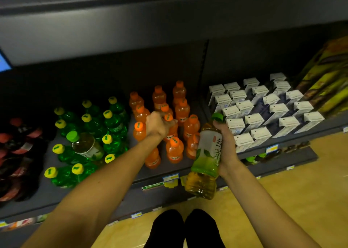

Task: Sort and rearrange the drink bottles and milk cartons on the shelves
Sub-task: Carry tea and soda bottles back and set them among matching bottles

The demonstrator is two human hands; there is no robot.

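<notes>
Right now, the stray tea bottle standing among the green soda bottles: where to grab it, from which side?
Take the tea bottle by the neck just under its green cap, coming from above. It stands taller than the green soda bottles packed close around it, so probably only the top is free for the fingers.

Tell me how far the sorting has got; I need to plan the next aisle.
Mostly done: the orange sodas, green sodas and milk cartons stand in their own groups. In hand: the right hand holds a tea bottle off the shelf, and the left hand has its grip on one orange bottle. Left: a second tea bottle sits among the green sodas.
</notes>
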